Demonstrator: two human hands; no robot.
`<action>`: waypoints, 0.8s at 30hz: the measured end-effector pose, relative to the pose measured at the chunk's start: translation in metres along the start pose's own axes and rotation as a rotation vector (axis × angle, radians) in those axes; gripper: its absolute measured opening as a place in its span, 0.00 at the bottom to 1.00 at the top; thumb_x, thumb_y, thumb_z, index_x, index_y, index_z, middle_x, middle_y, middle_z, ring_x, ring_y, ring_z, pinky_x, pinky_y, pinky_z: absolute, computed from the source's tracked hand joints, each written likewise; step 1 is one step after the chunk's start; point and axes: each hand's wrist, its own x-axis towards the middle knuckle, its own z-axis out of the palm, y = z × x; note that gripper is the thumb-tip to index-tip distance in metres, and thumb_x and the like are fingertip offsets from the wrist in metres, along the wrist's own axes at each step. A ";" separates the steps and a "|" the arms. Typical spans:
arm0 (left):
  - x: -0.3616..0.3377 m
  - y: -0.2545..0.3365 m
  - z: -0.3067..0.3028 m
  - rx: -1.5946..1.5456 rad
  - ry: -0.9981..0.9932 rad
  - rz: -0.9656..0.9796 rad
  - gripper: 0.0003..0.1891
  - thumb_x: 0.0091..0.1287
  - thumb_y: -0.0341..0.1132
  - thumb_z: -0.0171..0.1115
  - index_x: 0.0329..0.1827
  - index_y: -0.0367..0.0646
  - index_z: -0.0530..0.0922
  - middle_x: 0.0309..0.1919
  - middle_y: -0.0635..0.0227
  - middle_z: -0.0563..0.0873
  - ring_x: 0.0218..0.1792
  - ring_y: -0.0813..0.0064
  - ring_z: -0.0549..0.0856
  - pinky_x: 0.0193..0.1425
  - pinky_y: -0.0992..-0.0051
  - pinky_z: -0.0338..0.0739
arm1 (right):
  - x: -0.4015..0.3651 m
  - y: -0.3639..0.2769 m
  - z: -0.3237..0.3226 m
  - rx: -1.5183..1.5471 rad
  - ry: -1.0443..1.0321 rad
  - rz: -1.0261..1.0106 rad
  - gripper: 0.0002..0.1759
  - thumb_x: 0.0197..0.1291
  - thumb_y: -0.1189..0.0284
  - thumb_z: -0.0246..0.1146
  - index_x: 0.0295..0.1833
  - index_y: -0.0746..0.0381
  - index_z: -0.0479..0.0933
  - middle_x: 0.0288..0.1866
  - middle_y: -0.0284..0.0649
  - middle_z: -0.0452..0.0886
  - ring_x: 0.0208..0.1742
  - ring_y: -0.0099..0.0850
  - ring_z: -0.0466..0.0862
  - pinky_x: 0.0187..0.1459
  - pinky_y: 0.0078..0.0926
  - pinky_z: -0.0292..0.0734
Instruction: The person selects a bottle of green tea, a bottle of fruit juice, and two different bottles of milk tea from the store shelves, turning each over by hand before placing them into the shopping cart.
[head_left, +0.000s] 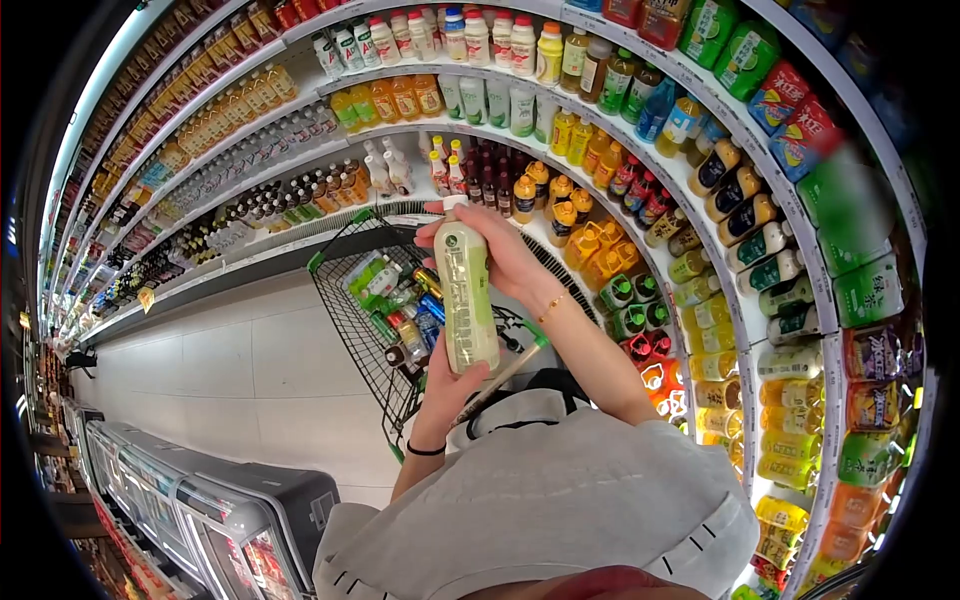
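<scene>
A clear bottle point(465, 300) of pale green liquid, with a white cap and a printed label, is held upright between my two hands. My left hand point(443, 388), with a black band at the wrist, grips the bottle's lower end, thumb across its base. Around the upper part, just below the cap, curls my right hand point(500, 248), a thin bracelet on its wrist. Behind the bottle stands a black wire shopping cart point(350, 315) with a green-ended handle point(520, 358). Several cans, bottles and packs point(400, 310) lie in the cart.
Curved shelves point(640, 110) of bottled drinks wrap round the front and right side. Tiled floor point(230, 360) stretches to the left beyond the cart. Glass-topped freezer cabinets point(230, 500) line the lower left.
</scene>
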 end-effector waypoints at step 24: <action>0.028 -0.028 0.057 -0.099 0.057 0.071 0.35 0.72 0.28 0.67 0.79 0.32 0.60 0.68 0.63 0.77 0.66 0.75 0.78 0.70 0.71 0.74 | -0.003 -0.035 -0.025 0.153 0.064 0.040 0.23 0.74 0.63 0.60 0.69 0.61 0.69 0.49 0.40 0.83 0.53 0.35 0.86 0.51 0.36 0.87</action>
